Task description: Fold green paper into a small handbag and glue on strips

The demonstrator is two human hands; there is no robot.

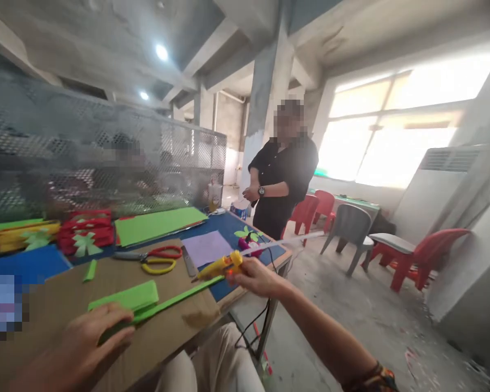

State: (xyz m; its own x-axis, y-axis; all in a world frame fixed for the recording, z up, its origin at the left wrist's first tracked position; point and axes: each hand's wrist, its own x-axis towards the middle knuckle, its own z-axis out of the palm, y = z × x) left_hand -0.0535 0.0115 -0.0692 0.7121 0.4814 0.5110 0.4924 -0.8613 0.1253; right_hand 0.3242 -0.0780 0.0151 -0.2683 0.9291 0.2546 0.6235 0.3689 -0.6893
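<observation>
My right hand [251,276] is wrapped round a yellow glue gun [220,267], with a long white glue stick [286,241] running out of its back. The gun's nozzle points left, over a narrow green strip [179,299]. My left hand [102,335], slightly blurred, has its thumb and fingers round the near left end of the green pieces. A folded green piece [126,296] lies just beyond those fingers on the brown cardboard [61,305]. Part of what the left fingers touch is hidden.
Beyond the hands lie scissors [159,265], pliers [128,256], a purple sheet [208,247], green sheets [159,224] and red pieces [85,228]. A black cord hangs by the table's right edge. A person [286,169] stands past the table's far right corner.
</observation>
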